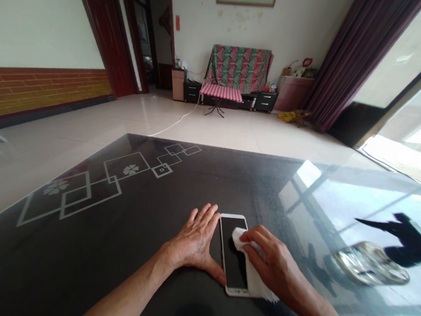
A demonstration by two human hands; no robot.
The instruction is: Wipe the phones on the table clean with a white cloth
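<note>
A white-framed smartphone [235,261] lies flat on the dark glossy table [147,242], its black screen facing up. My left hand [198,245] rests along the phone's left edge, fingers stretched out and thumb near the lower corner, holding nothing. Pinched in the fingers of my right hand [268,256] is a white tissue [256,277]. Its bunched tip is over the right part of the screen, and the loose part hangs past the phone's lower right side onto the table. My right hand covers some of the phone's right edge.
Right of my hands, a shiny metallic dish-like object [370,264] sits beside a black item with a pointed blade-like end [405,239]. Beyond the table stand a small stool with a striped cover [221,92] and a cloth-draped object [241,66]. A white cable [178,123] crosses the floor.
</note>
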